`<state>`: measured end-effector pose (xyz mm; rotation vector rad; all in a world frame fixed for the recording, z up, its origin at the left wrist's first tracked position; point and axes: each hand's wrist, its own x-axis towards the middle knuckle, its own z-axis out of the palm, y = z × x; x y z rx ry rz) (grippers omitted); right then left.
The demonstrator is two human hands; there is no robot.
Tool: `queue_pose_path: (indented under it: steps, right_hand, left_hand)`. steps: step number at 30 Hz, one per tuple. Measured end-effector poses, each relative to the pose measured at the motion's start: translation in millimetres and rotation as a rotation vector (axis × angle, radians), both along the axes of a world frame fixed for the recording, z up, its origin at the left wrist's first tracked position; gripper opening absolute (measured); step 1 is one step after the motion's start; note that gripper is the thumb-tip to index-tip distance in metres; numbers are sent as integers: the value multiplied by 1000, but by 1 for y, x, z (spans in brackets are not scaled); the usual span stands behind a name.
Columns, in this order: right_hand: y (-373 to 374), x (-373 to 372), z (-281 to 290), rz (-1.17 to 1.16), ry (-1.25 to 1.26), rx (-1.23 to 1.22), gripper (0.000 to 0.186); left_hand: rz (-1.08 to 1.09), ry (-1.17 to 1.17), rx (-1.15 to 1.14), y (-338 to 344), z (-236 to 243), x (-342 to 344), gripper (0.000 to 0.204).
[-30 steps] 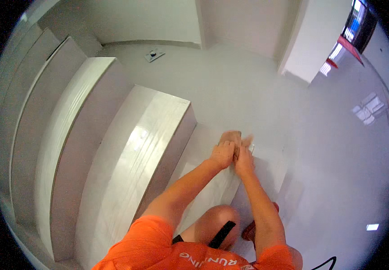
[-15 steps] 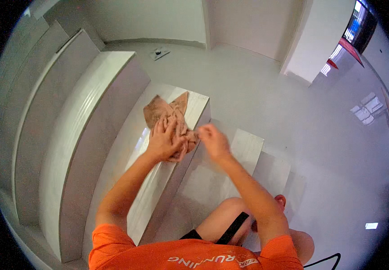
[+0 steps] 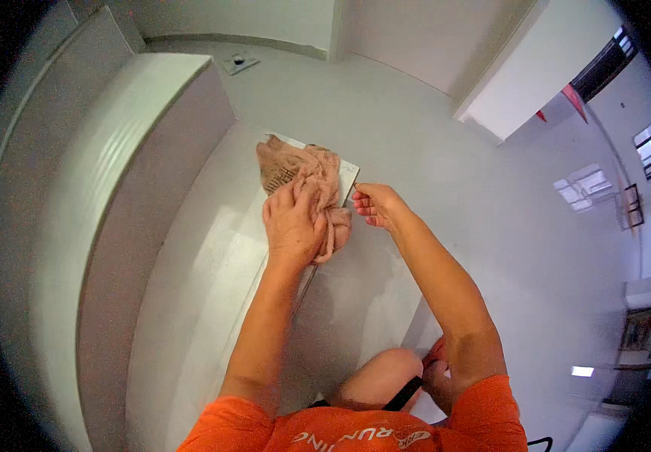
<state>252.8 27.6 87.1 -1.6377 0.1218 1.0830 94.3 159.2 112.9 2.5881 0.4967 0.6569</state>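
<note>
A crumpled brownish-pink cloth (image 3: 318, 162) with dark print lies over the outer end of the lowest stair step (image 3: 190, 256). My left hand (image 3: 294, 222) presses down on it, fingers curled into its folds. One end of the cloth hangs past the step's front edge. Just beyond the step's corner, my right hand (image 3: 378, 205) is closed in a pinch, thumb and forefinger close to the edge. Whether anything thin is between those fingertips is too small to tell.
Higher pale stone steps (image 3: 152, 151) rise on the left. A small square floor plate with a dark centre (image 3: 239, 63) lies near the far wall. A white wall end (image 3: 521, 83) stands at the far right. My bent knee (image 3: 378, 380) is close below.
The view has shifted. My left hand and the cloth have moved toward the step's outer corner. My right hand has come to the corner's edge.
</note>
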Motion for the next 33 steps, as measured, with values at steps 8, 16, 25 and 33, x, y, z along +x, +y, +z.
queue_pose_path:
  steps: [8, 16, 25, 33]
  right_hand:
    - [7, -9, 46, 12, -27, -54, 30]
    - [17, 2, 60, 85, 42, -133, 35]
    - [16, 9, 63, 201, 54, -148, 33]
    - [13, 10, 63, 237, 91, -144, 33]
  left_hand:
    - [154, -15, -66, 16, 22, -4, 40]
    - [127, -19, -85, 14, 29, -8, 53]
    - [135, -55, -65, 14, 26, -9, 47]
    - [125, -16, -46, 16, 18, -12, 51]
